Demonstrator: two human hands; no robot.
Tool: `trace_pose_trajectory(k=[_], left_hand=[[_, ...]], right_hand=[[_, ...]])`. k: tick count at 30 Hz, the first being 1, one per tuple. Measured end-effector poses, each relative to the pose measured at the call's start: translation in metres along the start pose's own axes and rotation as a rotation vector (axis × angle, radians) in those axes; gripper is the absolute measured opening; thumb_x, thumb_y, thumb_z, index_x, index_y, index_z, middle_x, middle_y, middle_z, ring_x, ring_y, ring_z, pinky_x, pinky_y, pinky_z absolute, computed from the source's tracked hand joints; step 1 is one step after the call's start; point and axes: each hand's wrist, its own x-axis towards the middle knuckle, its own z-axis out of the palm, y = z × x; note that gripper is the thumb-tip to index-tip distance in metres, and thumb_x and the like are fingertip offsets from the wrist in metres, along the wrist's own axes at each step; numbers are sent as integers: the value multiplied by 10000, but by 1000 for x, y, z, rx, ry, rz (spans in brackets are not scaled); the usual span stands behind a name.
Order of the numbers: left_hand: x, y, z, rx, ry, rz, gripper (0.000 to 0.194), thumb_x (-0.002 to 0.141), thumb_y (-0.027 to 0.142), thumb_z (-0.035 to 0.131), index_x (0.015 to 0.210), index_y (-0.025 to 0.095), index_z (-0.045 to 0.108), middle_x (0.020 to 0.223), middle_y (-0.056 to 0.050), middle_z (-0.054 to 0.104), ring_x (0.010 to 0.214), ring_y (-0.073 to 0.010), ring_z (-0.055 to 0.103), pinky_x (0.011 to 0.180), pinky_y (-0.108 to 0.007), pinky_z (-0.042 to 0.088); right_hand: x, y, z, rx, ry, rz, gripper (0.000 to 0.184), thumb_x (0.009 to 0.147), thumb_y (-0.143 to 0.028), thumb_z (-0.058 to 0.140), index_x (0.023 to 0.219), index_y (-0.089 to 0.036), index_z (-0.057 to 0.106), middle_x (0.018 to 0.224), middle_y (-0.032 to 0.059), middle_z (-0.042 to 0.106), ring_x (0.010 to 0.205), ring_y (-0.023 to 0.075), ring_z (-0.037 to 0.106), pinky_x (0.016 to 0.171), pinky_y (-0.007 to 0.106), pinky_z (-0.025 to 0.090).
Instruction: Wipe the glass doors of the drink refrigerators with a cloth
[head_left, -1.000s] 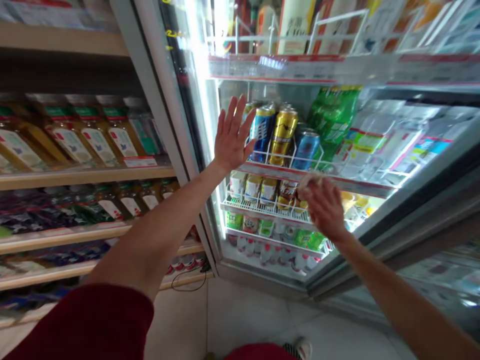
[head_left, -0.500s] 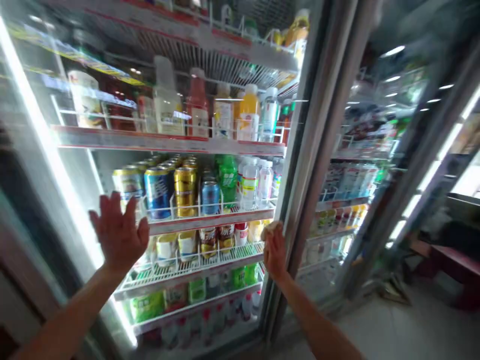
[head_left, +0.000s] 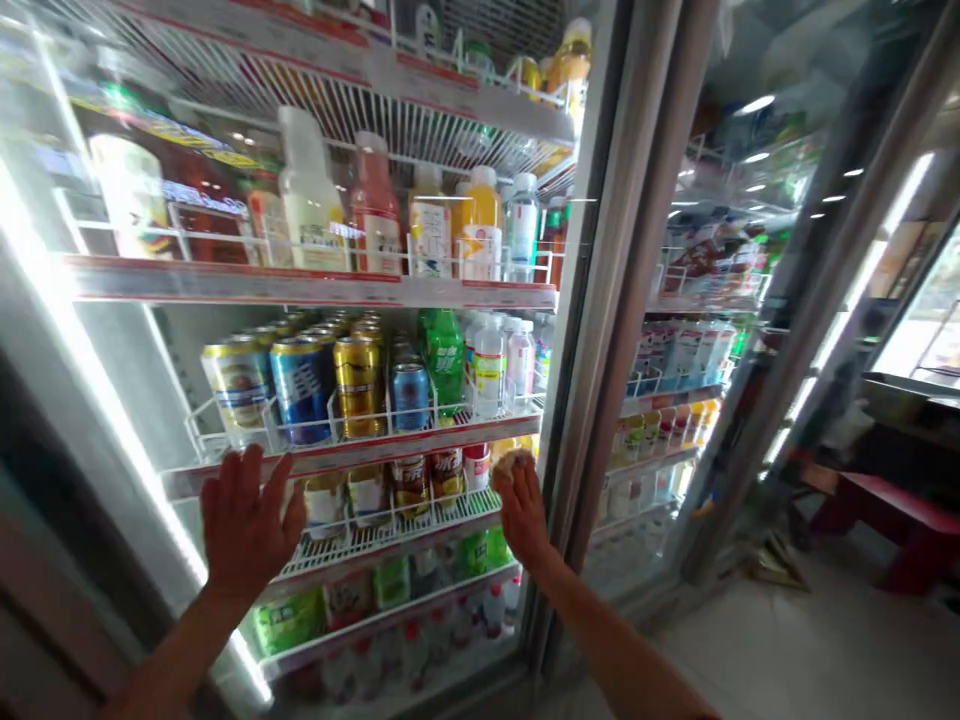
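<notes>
My left hand (head_left: 249, 525) is raised palm forward with its fingers spread, at the lower left of the lit drinks cooler. Nothing is in it, and it looks level with the clear glass door. Under the fingers of my right hand (head_left: 525, 518) is a crumpled pale cloth (head_left: 512, 465), held up near the door's right side. Behind the hands, drink cans (head_left: 358, 385) stand in rows on a wire shelf. A green bottle (head_left: 444, 360) and several clear bottles (head_left: 490, 365) stand right of them. Whether either palm touches the glass, I cannot tell.
A metal door frame (head_left: 619, 290) runs upright to the right of my right hand. Beyond it, another glass-fronted section holds cartons (head_left: 694, 350) and bottles. A bright light strip (head_left: 82, 370) edges the cooler's left side. A red stool (head_left: 892, 525) stands at the far right.
My left hand has moved down, from in front of the cans to below their shelf edge. My right hand, with the cloth, has shifted left, away from the door frame. The view has turned slightly.
</notes>
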Motion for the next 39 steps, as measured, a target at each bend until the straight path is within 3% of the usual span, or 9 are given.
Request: trace_pose_trajectory(k=[2,4,9,11,18,26,34,36,39], left_hand=[[-1,-5,1,53,17,81,657,811,232,521,1401,219,231,1496,-90,152,1365,-302,149,1087,-517,166],[-2,-8,3,69,33,116,678,801,224,526,1405,218,220,1493,-101,157,1366,-301,150,1091,-508,164],[-1,-9,6,68,49,92,674,798,232,517,1405,225,224,1489,-100,171,1368,-296,143,1096,-501,147],[-1,-7,5,73,46,91,683,799,227,515,1408,235,208,1492,-92,158,1369,-291,140,1098,-495,144],[-9,-2,-10,74,-48,56,715,811,200,509,1415,282,137,1496,-60,141,1367,-268,158,1101,-478,166],[-36,0,-21,109,-124,76,729,803,158,478,1423,259,107,1498,-62,121,1367,-273,155,1092,-501,199],[-44,-5,-27,116,-154,122,695,819,164,445,1423,258,114,1498,-47,134,1372,-244,146,1110,-464,174],[-47,-8,-26,93,-168,106,670,827,185,439,1419,265,137,1494,-44,156,1368,-250,163,1107,-469,176],[-50,-8,-24,59,-169,79,642,834,211,427,1415,275,162,1490,-40,180,1364,-257,178,1111,-478,160]], right_hand=[[-43,-10,2,-14,-88,-36,519,823,-59,417,1323,-194,387,1363,106,431,1365,250,193,1010,491,414],[-43,-9,2,-36,-121,-62,506,823,-64,419,1311,-198,404,1355,104,443,1363,251,197,1006,492,414],[83,7,6,-36,70,7,557,858,-124,387,1391,-227,260,1449,89,300,1368,258,176,1057,519,327],[103,-2,11,-3,105,-3,582,855,-120,389,1403,-229,227,1466,80,266,1375,257,147,1069,521,301],[-4,-50,20,26,-334,-519,451,819,-119,454,1254,-240,480,1415,13,378,1366,195,200,1115,451,234],[163,-32,8,16,59,-48,545,859,-121,371,1388,-221,284,1442,73,324,1384,252,103,1080,545,231],[36,-73,8,28,-326,-678,389,879,-176,402,1244,-283,484,1405,-89,383,1362,144,204,1111,345,266],[61,-60,5,-5,-293,-631,390,879,-175,397,1244,-281,485,1402,-82,389,1369,162,179,1124,381,225],[135,-34,0,-57,-103,-347,432,861,-134,395,1270,-255,462,1391,0,416,1380,211,135,1115,478,187]])
